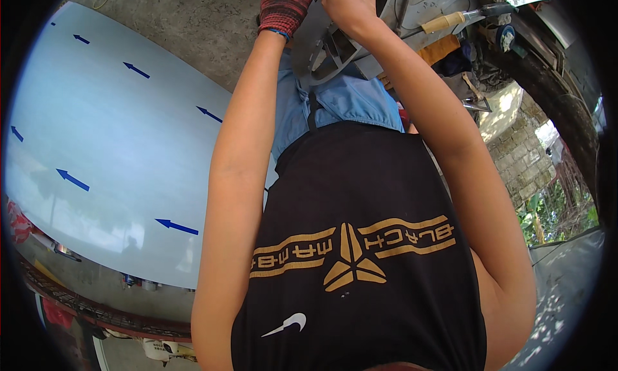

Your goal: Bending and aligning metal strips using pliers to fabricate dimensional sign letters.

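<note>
My left hand [280, 10], in a red and black glove, is closed at the top edge of the view around something dark that is mostly cut off. Just right of it, my bare right hand [347, 4] has its fingers curled at the same place, and what they grip is hidden. Under both hands, a curved grey metal piece [312, 62] lies over my blue shorts [347, 104]. A tool with a wooden handle [443, 21] and dark metal end rests on grey metal to the right of my right hand.
A large pale board [109, 146] with blue arrows fills the left. Grey concrete floor [167, 23] shows behind it. At the right are an orange-yellow cloth [438, 50], a small can [499, 36], a curved dark beam [560, 88] and a block wall [521, 158]. Shelving with containers [141, 319] runs along the lower left.
</note>
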The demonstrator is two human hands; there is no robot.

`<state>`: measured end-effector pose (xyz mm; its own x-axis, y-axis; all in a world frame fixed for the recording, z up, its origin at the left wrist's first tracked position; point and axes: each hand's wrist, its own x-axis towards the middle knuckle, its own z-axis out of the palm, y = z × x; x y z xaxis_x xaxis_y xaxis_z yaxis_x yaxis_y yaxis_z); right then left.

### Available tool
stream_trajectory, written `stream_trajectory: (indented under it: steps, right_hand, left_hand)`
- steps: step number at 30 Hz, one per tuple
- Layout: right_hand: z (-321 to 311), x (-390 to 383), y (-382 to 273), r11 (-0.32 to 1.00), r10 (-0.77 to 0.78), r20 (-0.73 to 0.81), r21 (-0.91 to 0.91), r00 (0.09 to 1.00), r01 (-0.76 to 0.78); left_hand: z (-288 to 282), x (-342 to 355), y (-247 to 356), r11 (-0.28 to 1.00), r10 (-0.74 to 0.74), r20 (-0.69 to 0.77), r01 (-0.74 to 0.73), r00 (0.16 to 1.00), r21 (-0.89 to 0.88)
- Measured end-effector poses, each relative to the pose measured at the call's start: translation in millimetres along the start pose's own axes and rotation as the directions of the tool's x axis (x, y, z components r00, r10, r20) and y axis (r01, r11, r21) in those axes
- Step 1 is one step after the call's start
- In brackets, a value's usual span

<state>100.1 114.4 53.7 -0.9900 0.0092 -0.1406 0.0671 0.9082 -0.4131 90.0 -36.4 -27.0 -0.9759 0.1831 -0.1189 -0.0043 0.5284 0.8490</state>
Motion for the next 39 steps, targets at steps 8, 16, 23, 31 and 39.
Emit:
stream_trajectory:
  steps: [8,16,23,31,39]
  right_hand:
    - [-10.2,-1.0,1.8,0.999,0.012,0.078,-0.054,0.997,-0.008]
    - [-41.8,-16.5,7.5,0.999,-0.029,0.092,0.036,0.995,0.026]
    - [-45.0,-54.5,78.0,0.992,-0.123,-0.126,-0.043,0.984,0.119]
    - [-58.1,-89.2,86.6,0.998,-0.039,0.026,-0.044,0.999,0.040]
    - [-62.5,-119.4,95.5,0.999,0.012,0.089,-0.037,0.996,-0.009]
  left_hand:
    - [-27.0,-37.5,18.2,0.945,-0.284,0.171,0.306,0.943,-0.116]
    - [-45.9,-77.0,5.4,0.890,-0.428,0.067,0.433,0.901,-0.142]
    - [-41.5,-82.4,13.1,0.868,-0.451,0.034,0.447,0.892,-0.217]
    - [-29.7,-82.9,2.4,0.906,-0.404,0.007,0.401,0.915,-0.138]
    - [-43.9,-95.5,9.1,0.803,-0.570,0.143,0.586,0.809,-0.109]
